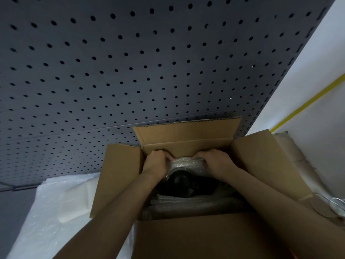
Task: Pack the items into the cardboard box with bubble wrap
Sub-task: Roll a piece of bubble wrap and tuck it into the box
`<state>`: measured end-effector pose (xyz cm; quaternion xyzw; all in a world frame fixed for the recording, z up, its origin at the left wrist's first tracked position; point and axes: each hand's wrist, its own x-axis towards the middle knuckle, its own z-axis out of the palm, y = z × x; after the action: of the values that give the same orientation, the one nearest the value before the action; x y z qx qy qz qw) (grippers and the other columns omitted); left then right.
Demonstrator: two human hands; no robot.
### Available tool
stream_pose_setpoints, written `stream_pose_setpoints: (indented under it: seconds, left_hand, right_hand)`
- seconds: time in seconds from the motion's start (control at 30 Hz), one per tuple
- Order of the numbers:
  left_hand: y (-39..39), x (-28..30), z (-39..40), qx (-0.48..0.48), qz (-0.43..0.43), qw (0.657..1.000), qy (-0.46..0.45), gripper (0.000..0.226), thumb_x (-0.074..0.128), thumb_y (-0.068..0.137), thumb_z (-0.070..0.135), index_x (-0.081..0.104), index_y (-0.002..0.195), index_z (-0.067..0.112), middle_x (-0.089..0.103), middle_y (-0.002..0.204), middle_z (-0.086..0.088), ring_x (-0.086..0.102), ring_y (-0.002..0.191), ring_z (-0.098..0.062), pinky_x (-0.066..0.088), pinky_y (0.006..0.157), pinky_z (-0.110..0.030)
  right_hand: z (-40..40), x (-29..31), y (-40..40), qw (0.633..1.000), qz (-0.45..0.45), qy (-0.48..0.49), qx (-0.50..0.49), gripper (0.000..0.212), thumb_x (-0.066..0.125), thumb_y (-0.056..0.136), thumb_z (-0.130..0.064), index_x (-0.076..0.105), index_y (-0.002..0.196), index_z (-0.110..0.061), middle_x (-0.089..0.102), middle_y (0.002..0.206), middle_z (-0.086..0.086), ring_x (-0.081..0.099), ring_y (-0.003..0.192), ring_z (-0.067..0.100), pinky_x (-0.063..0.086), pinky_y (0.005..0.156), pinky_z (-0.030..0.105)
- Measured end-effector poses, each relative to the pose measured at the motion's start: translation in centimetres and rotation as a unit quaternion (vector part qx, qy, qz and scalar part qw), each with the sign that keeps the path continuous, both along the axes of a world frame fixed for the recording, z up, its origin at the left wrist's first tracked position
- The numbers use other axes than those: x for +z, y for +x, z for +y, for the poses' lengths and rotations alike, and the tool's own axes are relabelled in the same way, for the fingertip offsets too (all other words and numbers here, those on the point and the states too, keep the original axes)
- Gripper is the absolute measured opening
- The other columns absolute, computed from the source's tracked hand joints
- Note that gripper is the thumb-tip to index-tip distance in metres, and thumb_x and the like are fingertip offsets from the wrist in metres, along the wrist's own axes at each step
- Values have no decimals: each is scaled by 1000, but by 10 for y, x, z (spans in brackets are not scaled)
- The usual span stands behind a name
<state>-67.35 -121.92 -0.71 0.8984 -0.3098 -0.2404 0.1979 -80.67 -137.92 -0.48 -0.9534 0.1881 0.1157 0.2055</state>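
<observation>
An open cardboard box [119, 176] stands in front of me with all its flaps up. Both my hands are inside it at the far wall. My left hand [155, 162] and my right hand [216, 162] each grip an end of a bubble-wrapped bundle [186, 162] lying across the box. Just below the bundle sits a dark round item [180, 184], partly covered by clear wrap. More bubble wrap [192, 204] fills the near part of the box. What the bundle holds is hidden.
Loose sheets of bubble wrap [61, 199] lie on the surface left of the box. A dark grey pegboard [130, 62] rises behind. At the right are brown cardboard pieces [302, 165], a white cable [334, 202] and a white wall with a yellow stripe [308, 103].
</observation>
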Motion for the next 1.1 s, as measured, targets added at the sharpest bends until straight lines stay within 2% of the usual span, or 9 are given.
stream_pose_setpoints:
  seconds: [0.1,0.33,0.47,0.57,0.73,0.87,1.03,1.1]
  left_hand:
    - [0,-7,-1,1,3,1000,23,29,55,89,3,73,92,26,70,110,4,64,99,-12,50,92,-25]
    - [-6,-6,-3,-29,-14,997,68,24,54,89,9,70,100,22,69,108,-1,63,101,-20,52,91,-37]
    - [-10,5,2,-65,-24,994,87,24,49,93,17,67,108,24,67,113,-2,62,100,-22,51,84,-32]
    - [-15,22,9,-78,-64,991,89,33,47,91,9,63,116,24,64,118,-5,62,104,-25,51,86,-34]
    - [-19,55,30,-72,-84,993,43,49,48,86,-2,58,124,26,60,126,-4,59,113,-24,49,94,-34]
    - [-13,75,52,-47,-90,995,-11,42,56,88,6,58,124,27,61,127,0,60,112,-18,50,93,-30]
    - [-5,93,98,-34,-109,990,-88,35,59,89,17,60,121,30,64,121,5,63,96,-11,53,84,-27]
    - [2,99,122,-25,-124,984,-126,35,60,88,18,60,120,31,63,120,6,60,98,-10,51,86,-27]
  right_hand:
    - [4,-6,2,1000,13,-12,-7,36,56,88,-24,56,121,-38,62,125,-2,58,112,20,47,95,34]
    - [9,-7,-4,1000,13,-16,-17,36,51,91,-21,56,124,-36,60,126,0,57,113,23,46,97,37]
    - [11,5,-12,1000,-1,-6,-25,35,53,89,-15,59,120,-29,63,122,0,57,111,21,47,96,38]
    - [17,16,-16,999,-20,20,-42,31,55,89,-17,61,118,-25,65,119,1,59,108,20,49,95,38]
    - [39,37,-10,999,-31,16,-37,32,57,89,-23,57,121,-21,63,120,1,58,110,18,49,95,37]
    - [62,60,0,998,-47,13,-35,32,56,91,-25,55,123,-20,61,123,2,56,113,19,47,97,35]
    - [98,87,14,993,-115,31,-21,30,55,92,-16,59,121,-20,66,114,-1,61,102,13,49,85,24]
    - [118,94,24,989,-143,32,-14,28,56,92,-14,60,120,-20,68,111,-2,63,98,10,48,84,19]
